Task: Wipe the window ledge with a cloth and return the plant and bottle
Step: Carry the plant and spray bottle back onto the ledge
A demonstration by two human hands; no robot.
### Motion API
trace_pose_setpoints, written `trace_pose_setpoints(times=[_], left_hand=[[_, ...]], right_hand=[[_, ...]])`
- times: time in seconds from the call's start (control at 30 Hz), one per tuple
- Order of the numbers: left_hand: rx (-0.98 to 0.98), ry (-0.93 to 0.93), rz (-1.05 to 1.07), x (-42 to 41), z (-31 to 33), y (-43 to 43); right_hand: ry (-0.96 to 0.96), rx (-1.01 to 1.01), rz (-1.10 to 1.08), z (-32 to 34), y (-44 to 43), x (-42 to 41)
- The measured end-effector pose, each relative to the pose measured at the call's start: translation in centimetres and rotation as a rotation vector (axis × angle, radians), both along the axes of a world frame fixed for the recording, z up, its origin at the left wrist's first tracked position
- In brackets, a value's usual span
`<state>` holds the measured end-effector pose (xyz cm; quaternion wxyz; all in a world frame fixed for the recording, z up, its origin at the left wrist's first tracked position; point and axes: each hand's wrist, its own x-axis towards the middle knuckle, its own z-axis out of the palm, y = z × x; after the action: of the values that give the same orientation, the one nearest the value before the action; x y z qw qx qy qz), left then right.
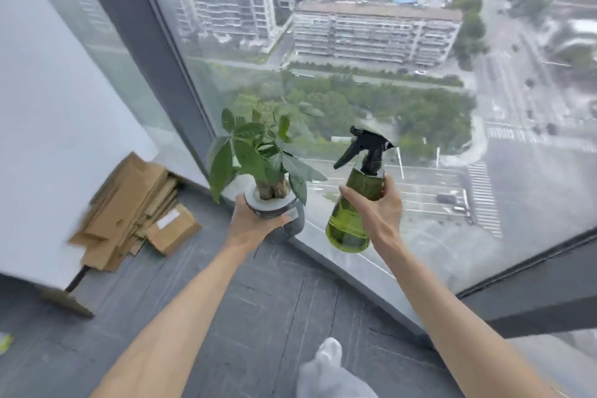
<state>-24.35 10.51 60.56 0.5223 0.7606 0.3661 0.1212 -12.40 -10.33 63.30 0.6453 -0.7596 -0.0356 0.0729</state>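
Note:
My left hand grips a small green-leaved plant by its glass pot, holding it over the left end of the narrow grey window ledge. My right hand is wrapped around a green spray bottle with a black trigger head, held upright just above the ledge, to the right of the plant. Whether the pot or the bottle touches the ledge I cannot tell. No cloth is in view.
A tall window rises behind the ledge, with a dark frame post at its left. Flattened cardboard lies on the grey floor at the left, beside a white panel. A grey-clad foot shows at the bottom.

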Motion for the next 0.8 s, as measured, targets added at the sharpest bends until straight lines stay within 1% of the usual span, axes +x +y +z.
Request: trace_pose_setpoints(times=[0.1, 0.2, 0.33, 0.57, 0.8], left_hand=[[0.000, -0.028, -0.108, 4.4, -0.9, 2.5], [-0.022, -0.041, -0.139, 8.0, -1.7, 4.1], [-0.027, -0.026, -0.250, 11.4, -2.4, 5.3], [-0.077, -0.017, -0.445, 14.6, -5.2, 8.3], [-0.105, -0.019, -0.638, 15.3, -10.1, 11.3]], right_hand=[[0.003, 0.020, -0.073, -1.6, 2.0, 2.2], [0.025, 0.012, -0.156, -2.6, 3.0, 3.8], [0.034, -0.033, -0.260, -2.9, 3.8, 5.1], [0.042, -0.101, -0.428, -3.7, 5.9, 4.0], [0.098, -0.139, -0.615, -6.8, 8.6, 1.0]])
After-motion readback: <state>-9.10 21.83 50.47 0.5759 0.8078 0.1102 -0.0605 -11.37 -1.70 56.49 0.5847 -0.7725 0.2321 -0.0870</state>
